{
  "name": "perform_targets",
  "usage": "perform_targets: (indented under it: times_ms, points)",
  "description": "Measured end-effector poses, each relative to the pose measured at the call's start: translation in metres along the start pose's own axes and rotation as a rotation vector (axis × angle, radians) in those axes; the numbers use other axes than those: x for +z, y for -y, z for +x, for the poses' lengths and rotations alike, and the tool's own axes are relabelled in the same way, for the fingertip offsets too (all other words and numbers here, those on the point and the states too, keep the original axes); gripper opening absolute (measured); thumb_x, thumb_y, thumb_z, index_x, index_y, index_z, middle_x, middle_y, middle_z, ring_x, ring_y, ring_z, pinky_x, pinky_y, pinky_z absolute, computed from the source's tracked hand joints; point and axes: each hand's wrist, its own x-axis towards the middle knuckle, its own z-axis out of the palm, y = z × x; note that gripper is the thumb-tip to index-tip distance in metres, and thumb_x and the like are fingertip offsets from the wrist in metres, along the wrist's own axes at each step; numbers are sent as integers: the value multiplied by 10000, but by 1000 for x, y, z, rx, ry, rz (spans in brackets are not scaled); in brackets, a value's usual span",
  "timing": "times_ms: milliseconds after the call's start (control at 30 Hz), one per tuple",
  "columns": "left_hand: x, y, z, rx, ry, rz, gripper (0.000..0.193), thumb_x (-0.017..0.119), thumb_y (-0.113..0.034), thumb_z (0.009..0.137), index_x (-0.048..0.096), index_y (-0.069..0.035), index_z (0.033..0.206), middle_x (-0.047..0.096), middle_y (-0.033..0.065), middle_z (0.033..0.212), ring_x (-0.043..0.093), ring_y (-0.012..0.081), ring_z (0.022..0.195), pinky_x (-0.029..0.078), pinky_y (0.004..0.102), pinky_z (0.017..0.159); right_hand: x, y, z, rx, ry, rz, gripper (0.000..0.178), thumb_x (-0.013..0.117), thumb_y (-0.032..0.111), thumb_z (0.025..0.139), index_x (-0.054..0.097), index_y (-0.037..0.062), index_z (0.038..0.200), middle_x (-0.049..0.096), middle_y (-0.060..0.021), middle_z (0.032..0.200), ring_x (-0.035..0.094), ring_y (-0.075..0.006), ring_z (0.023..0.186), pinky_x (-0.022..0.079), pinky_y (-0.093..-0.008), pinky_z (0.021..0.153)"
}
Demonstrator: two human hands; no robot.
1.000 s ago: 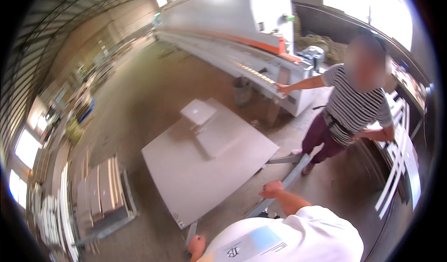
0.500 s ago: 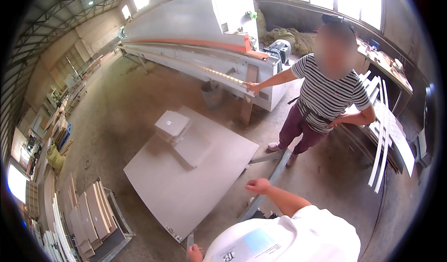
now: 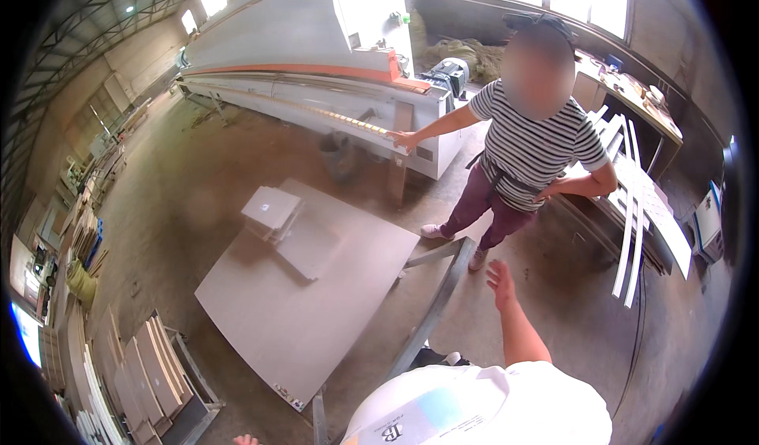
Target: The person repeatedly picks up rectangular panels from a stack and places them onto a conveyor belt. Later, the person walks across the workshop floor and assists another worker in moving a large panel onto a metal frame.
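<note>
My right hand (image 3: 500,283) is raised above the floor to the right of a grey metal frame bar (image 3: 436,309). Its fingers are apart and nothing is in it. Only the tips of my left hand (image 3: 245,440) show at the lower edge, so its grip is hidden. Between me and the machine, a large flat grey-brown board (image 3: 292,326) lies on the metal frame. On its far part rests a small stack of cut panels (image 3: 271,208), beside another flat panel (image 3: 308,247). Neither of my hands touches the boards.
A person (image 3: 538,141) in a striped shirt stands beyond the bar, one hand on a long grey machine (image 3: 269,50), the other at the hip. A bucket (image 3: 338,156) stands by the machine. Leaning panels (image 3: 154,366) are at left; white strips (image 3: 626,224) and a workbench (image 3: 632,93) at right.
My right hand has swung out to the right and up, and its fingers have opened. My left hand has moved left, mostly out of view. The whole scene has shifted slightly left.
</note>
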Motion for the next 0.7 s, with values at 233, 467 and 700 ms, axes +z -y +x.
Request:
perform_targets:
  times_ms: [233,467,700]
  points:
    - [18,-35,-2,78,92,-64,761,308,-575,1071,262,-45,1616,344,157,1660,334,394,1515,249,566,1238,-68,30,-26,58,-306,214,893,434,741,957,314,156,1620,320,-44,1682,340,-293,1516,241,-523,1225]
    - [84,-13,-29,16,256,-19,729,370,-540,1075,262,-59,1611,372,155,1644,372,385,1493,292,552,1220,-91,21,-43,74,-413,287,896,434,758,950,335,162,1612,345,-31,1668,356,-290,1506,252,-548,1219]
    - [119,-16,-79,8,381,112,639,433,-405,1081,281,-67,1602,367,185,1636,442,414,1432,357,569,1166,-95,6,-47,145,-422,299,888,427,756,952,348,159,1605,364,-33,1655,375,-289,1496,284,-544,1204]
